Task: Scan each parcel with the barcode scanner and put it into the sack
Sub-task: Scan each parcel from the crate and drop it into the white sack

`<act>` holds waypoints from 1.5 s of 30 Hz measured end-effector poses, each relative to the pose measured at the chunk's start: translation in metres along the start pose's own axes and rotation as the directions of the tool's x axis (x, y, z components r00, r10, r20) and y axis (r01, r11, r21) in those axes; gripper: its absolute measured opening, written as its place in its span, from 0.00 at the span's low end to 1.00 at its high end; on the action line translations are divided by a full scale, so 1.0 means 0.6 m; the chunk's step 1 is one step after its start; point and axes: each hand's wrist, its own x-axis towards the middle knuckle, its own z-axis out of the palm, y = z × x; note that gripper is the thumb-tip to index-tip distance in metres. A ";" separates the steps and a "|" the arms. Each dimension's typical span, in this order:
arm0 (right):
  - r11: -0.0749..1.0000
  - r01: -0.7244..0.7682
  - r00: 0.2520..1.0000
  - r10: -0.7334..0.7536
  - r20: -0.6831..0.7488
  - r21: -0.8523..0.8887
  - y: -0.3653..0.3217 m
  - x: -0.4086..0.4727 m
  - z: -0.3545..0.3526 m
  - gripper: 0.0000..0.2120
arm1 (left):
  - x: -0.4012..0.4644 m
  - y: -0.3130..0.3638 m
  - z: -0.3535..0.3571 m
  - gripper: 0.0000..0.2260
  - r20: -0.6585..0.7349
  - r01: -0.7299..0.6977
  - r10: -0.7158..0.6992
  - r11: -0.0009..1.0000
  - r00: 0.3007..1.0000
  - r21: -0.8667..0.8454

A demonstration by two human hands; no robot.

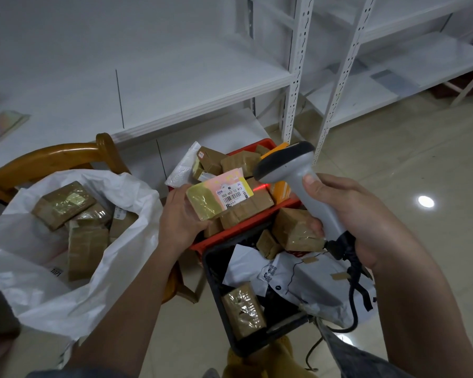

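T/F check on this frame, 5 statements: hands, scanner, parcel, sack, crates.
1. The right hand grips the barcode scanner by its handle. True.
2. The left hand is empty. False: it holds a taped parcel with its barcode label facing up.
3. The scanner's red line falls to the right of the held parcel's label. True.
4. The white sack holds no parcels yet. False: several brown taped parcels already lie inside it.
5. The red crate sits nearer the person than the black crate. False: the black crate is nearer, and the red one lies beyond it.
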 end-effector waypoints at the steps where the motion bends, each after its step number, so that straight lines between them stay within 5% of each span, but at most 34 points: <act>1: 1.000 0.001 1.000 -0.001 0.001 -0.003 0.000 0.001 -0.001 0.16 | -0.001 -0.001 0.002 0.33 -0.005 -0.004 0.004 1.000 1.000 -0.009; 10: 0.995 -0.067 0.996 0.062 0.071 0.067 0.025 0.044 0.027 0.13 | -0.036 -0.030 0.009 0.32 -0.003 0.138 -0.138 0.990 0.990 -0.038; 15: 0.990 -0.127 0.987 0.120 0.104 0.056 0.058 0.081 0.095 0.12 | -0.070 -0.070 -0.044 0.37 -0.201 0.246 -0.264 0.963 0.943 -0.111; 20: 0.988 -0.143 0.986 0.138 0.096 0.057 0.069 0.106 0.162 0.13 | -0.061 -0.143 -0.127 0.39 -0.573 0.333 -0.377 0.925 0.728 -0.185; 25: 0.985 -0.162 0.986 0.160 0.047 0.052 0.065 0.132 0.232 0.13 | -0.026 -0.234 -0.184 0.46 -0.607 0.631 -0.546 0.770 0.578 -0.091; 27: 0.980 -0.182 0.983 0.180 0.034 0.078 0.062 0.143 0.266 0.11 | -0.018 -0.265 -0.200 0.48 -0.518 0.712 -0.604 0.702 0.605 0.014; 31: 0.972 -0.220 0.975 0.220 0.017 0.082 0.061 0.164 0.327 0.14 | -0.005 -0.335 -0.219 0.30 -0.222 0.615 -0.574 0.754 0.788 0.229; 34: 0.970 -0.229 0.973 0.231 -0.007 0.076 0.065 0.176 0.349 0.14 | 0.008 -0.366 -0.220 0.26 -0.097 0.633 -0.636 0.719 0.766 0.286; 39: 0.968 -0.238 0.968 0.243 -0.068 0.077 0.071 0.192 0.341 0.12 | 0.041 -0.357 -0.194 0.23 -0.219 0.662 -0.624 0.711 0.750 0.239; 45: 0.964 -0.191 0.945 0.231 -0.231 0.184 0.066 0.191 0.280 0.06 | 0.114 -0.273 -0.153 0.16 -0.346 0.458 -0.369 0.860 0.863 0.226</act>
